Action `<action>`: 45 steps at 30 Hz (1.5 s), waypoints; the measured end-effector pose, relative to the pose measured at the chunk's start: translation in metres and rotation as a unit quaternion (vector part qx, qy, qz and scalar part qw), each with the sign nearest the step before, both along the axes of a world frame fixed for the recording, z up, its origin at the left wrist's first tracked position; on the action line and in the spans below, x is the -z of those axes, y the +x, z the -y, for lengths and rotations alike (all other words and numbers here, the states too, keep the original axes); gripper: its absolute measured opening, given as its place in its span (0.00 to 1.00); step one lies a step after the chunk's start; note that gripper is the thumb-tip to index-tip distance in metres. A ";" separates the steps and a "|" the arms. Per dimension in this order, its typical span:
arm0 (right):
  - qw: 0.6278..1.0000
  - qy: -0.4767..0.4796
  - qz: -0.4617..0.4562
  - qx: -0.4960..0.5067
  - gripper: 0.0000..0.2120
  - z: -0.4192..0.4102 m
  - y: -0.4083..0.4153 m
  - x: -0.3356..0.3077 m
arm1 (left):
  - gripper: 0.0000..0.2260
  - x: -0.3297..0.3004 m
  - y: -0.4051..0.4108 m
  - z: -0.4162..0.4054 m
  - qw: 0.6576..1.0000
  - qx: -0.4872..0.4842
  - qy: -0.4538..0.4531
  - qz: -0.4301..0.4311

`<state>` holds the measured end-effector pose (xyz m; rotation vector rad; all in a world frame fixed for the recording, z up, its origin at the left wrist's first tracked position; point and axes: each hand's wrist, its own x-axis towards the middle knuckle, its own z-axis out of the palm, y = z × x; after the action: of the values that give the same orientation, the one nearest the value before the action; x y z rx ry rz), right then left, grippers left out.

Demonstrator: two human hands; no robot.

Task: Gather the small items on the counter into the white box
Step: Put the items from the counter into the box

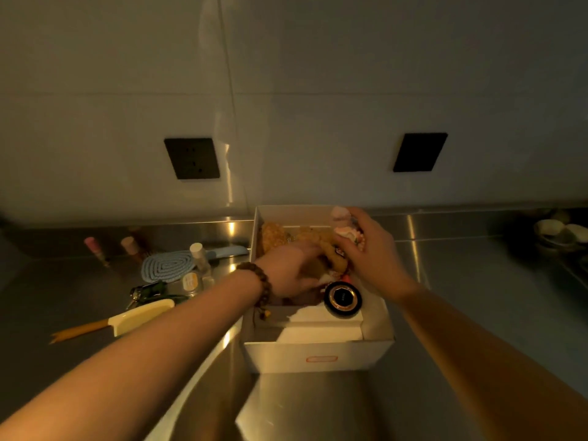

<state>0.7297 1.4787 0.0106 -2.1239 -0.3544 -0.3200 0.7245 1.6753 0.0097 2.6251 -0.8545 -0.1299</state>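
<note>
The white box (318, 353) stands open on the steel counter, holding brown and tan soft items (331, 253) and a round black jar (343, 299). Both hands are inside it. My left hand (291, 270), with a bead bracelet on its wrist, reaches in from the left and is blurred among the brown items. My right hand (370, 249) comes in from the right, fingers curled round pale pink-and-white small items (345, 230) near the far right corner. Left of the box lie a cream comb (140, 316), a small clear bottle (200, 257), a small jar (191, 281) and keys (143, 292).
A blue woven coaster (167, 267), a blue object (227, 251) and two pink-capped tubes (95, 248) sit at the back left. Two black wall sockets (192, 158) are on the backsplash. Pale dishes (560, 232) stand at the far right. A sink basin lies under my arms.
</note>
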 end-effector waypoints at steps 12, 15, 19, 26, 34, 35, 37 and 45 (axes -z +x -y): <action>0.903 -0.248 -0.188 -0.297 0.29 -0.087 -0.028 0.043 | 0.37 0.022 -0.043 -0.093 0.994 -0.099 -0.041 -0.016; 0.886 -0.241 -0.242 -0.313 0.30 -0.086 -0.028 0.056 | 0.34 0.033 -0.046 -0.096 0.990 -0.119 -0.066 -0.020; 0.874 -0.312 -0.187 -0.322 0.19 -0.085 -0.022 0.056 | 0.32 0.040 -0.049 -0.092 0.984 -0.137 -0.114 -0.030; 0.835 -0.451 -0.104 -0.297 0.20 -0.101 -0.029 0.060 | 0.31 0.044 -0.050 -0.091 0.979 -0.150 -0.130 -0.048; 0.853 -0.345 -0.236 -0.314 0.13 -0.073 -0.020 0.047 | 0.30 0.043 -0.052 -0.088 0.973 -0.154 -0.156 -0.067; 0.858 -0.358 -0.210 -0.302 0.10 -0.073 -0.022 0.048 | 0.30 0.043 -0.052 -0.087 0.973 -0.156 -0.158 -0.068; 0.874 -0.343 -0.210 -0.274 0.08 -0.077 -0.027 0.051 | 0.30 0.044 -0.053 -0.087 0.972 -0.159 -0.161 -0.065; 0.866 -0.355 -0.267 -0.230 0.11 -0.096 -0.029 0.018 | 0.30 0.041 -0.050 -0.086 0.978 -0.172 -0.117 -0.030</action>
<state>0.7011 1.5748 -0.0075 -2.6072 -0.7023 0.7873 0.6749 1.7612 -0.0313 2.4865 -0.3598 -0.0140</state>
